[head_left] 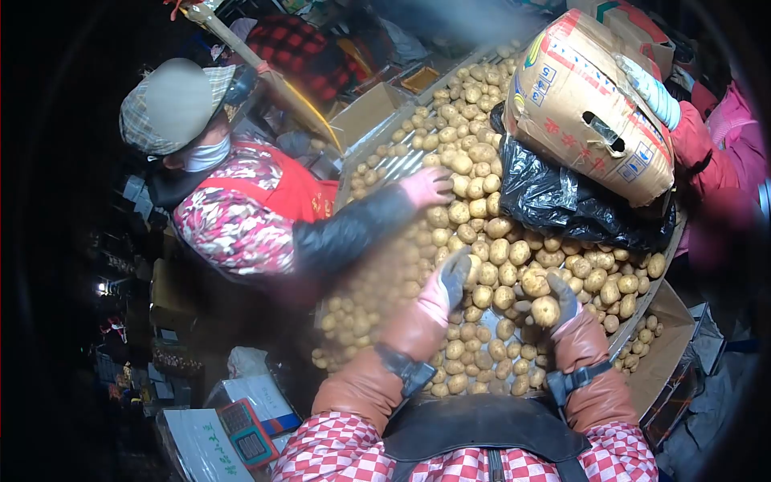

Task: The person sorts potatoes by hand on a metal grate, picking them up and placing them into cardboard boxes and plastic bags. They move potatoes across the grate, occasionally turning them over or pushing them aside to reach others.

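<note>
Potatoes (pixel 499 253) cover a wide sorting table in front of me. My left hand (pixel 451 281), in a grey and pink glove, is over the heap at the middle, its fingers extended beside several potatoes and nothing visible in its grasp. To the right, my right hand (pixel 567 300), in a similar glove, has its fingers and thumb around a potato (pixel 545 311). Another potato (pixel 536 281) sits just above, against the fingertips; whether it is also held is hard to tell. Brown sleeve covers with dark wrist straps reach up both my forearms.
A co-worker's pink-gloved hand (pixel 428 187) touches potatoes at left. A cardboard carton (pixel 590 104) lies tilted on black plastic (pixel 554 197), a gloved hand from another person on it. An open box of potatoes (pixel 654 329) stands at right; a red-framed scale (pixel 245 434) sits lower left.
</note>
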### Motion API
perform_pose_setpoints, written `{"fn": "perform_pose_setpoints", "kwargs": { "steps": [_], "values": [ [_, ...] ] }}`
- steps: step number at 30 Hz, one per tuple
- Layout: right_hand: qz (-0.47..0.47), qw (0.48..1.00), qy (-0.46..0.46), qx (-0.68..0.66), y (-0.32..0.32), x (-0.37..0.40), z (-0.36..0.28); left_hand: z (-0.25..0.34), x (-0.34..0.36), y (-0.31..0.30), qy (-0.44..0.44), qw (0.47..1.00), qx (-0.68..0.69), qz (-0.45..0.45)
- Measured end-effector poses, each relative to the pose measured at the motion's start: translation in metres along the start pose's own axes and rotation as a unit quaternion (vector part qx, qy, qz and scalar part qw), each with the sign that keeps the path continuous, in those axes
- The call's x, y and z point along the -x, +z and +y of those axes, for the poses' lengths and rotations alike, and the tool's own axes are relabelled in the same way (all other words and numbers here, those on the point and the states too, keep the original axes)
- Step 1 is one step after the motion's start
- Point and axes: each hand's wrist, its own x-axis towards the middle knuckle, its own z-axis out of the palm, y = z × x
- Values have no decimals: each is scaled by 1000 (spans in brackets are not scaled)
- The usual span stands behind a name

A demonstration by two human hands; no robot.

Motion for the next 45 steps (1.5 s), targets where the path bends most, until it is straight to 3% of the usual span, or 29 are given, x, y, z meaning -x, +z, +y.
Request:
{"fn": "perform_pose_setpoints", "kwargs": {
  "steps": [2,3,5,6,8,9,11,14,15,16,17,18,19,20,22,26,27,28,29,31,33,34,35,36,39,41,44,45],
  "values": [
    [-5,991,11,-130,13,4,24,13,31,29,57,997,-52,10],
    [-4,986,9,-166,18,5,33,20,45,41,0,998,-55,-16],
    [0,977,0,-213,23,10,44,45,62,62,-38,971,-229,-57],
    [2,975,-7,-223,22,14,47,58,66,71,-19,916,-394,-71],
    [9,972,-20,-233,18,26,52,47,71,77,182,787,-578,-119],
    [12,971,-28,-236,15,31,53,45,77,72,225,764,-584,-158],
    [16,970,-40,-241,13,41,57,66,79,85,116,853,-478,-174],
    [23,967,-62,-245,9,50,59,33,45,77,196,823,-476,-240],
    [25,966,-69,-246,8,53,59,34,34,78,258,833,-439,-216],
    [27,966,-77,-247,7,56,58,34,20,74,259,820,-484,-161],
    [27,965,-83,-247,8,59,60,47,10,76,233,880,-404,-89],
    [26,965,-87,-248,8,61,60,45,-1,73,166,880,-445,-27],
    [27,964,-91,-249,10,62,60,43,-12,70,92,872,-480,30],
    [29,963,-96,-249,10,63,60,38,-16,66,140,797,-579,97],
    [31,962,-102,-250,12,64,62,20,6,58,79,832,-544,-72],
    [33,958,-119,-259,15,72,70,4,59,47,111,736,-644,-174],
    [33,957,-124,-258,17,74,71,-6,68,41,135,740,-635,-178],
    [34,957,-131,-257,19,75,70,-28,68,32,29,864,-472,-176],
    [34,958,-141,-248,22,78,71,-57,64,23,-79,941,-284,-165],
    [37,963,-175,-202,30,82,71,-44,76,32,-125,975,-117,-144],
    [48,965,-204,-158,37,82,74,2,107,62,-2,972,-188,-139],
    [42,936,-106,-333,35,80,77,16,115,69,58,964,-221,-137],
    [52,960,-114,-248,13,74,92,14,114,73,54,948,-265,-166],
    [69,941,-94,-319,20,67,94,12,113,77,53,930,-307,-195],
    [28,945,-97,-312,15,85,103,-1,111,74,-44,972,-110,-201],
    [2,944,-131,-303,11,90,106,-2,110,76,-118,971,46,-202],
    [-23,938,-193,-288,-2,88,115,2,117,81,-187,950,87,-235],
    [-7,934,-151,-323,16,104,101,5,120,84,-193,947,77,-245]
  ]
}}
